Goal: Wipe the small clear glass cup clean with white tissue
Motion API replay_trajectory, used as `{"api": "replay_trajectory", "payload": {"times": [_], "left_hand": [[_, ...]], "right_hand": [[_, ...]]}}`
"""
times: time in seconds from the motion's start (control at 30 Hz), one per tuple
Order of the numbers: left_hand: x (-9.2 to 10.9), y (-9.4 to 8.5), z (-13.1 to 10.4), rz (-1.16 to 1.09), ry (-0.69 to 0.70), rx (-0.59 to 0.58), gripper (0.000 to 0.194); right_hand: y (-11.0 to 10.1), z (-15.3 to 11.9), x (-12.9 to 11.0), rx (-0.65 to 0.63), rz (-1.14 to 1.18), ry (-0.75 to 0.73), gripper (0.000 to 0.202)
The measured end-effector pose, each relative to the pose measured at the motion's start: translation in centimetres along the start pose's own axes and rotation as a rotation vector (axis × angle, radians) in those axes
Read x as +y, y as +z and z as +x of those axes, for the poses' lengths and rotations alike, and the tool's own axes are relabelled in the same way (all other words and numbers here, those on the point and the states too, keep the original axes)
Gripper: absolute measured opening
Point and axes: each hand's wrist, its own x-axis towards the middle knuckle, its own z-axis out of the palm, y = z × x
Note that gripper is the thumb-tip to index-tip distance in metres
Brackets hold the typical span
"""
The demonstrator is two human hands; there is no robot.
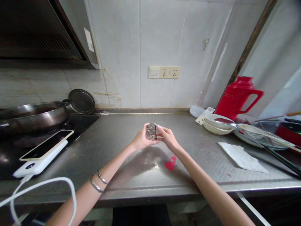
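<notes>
A small, smoky-grey see-through cup [151, 131] with a crinkled surface is held up over the counter, lying on its side. My left hand [141, 138] is wrapped round its left end. From the right, my right hand [167, 137] has its fingers closed at the cup's other end. A small white bit shows by the right fingertips; what it is I cannot make out. Below the hands, a piece of red material [171, 162] with a jagged edge lies on the metal counter [131, 175].
On the left, a large pan [35, 117] sits on the black stove beside a phone [48, 145] on a white power bank [39, 161] with a cable [63, 179]. To the right are stacked bowls [217, 128], plates [255, 135], a white tissue [242, 157] and a red thermos [235, 97].
</notes>
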Motion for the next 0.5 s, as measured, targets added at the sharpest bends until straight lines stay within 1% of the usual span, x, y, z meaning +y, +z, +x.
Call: {"api": "replay_trajectory", "payload": {"times": [0.07,0.13,0.17,0.23,0.3,0.37,0.5], "left_hand": [[0.3,0.0,-0.1,0.014,0.003,-0.002,0.084],[0.5,0.0,-0.1,0.031,0.001,0.005,0.084],[0.5,0.1,-0.2,0.045,-0.004,0.011,0.084],[0.4,0.2,-0.2,0.081,-0.02,0.031,0.084],[0.3,0.4,-0.2,0.112,-0.045,0.043,0.084],[0.2,0.6,-0.3,0.137,-0.07,0.039,0.085],[-0.1,1.0,-0.4,0.158,-0.063,0.028,0.087]], "right_hand": [[-0.4,0.3,-0.1,0.013,-0.056,0.044,0.039],[-0.8,0.5,-0.1,0.08,-0.15,0.024,0.04],[-1.0,0.6,-0.1,0.134,-0.216,-0.028,0.04],[-1.2,0.7,0.0,0.245,-0.365,-0.192,0.04],[-1.2,0.6,0.0,0.306,-0.483,-0.35,0.042],[-0.8,0.3,0.0,0.288,-0.536,-0.435,0.043],[0.1,-0.4,-0.2,0.148,-0.566,-0.473,0.044]]}}
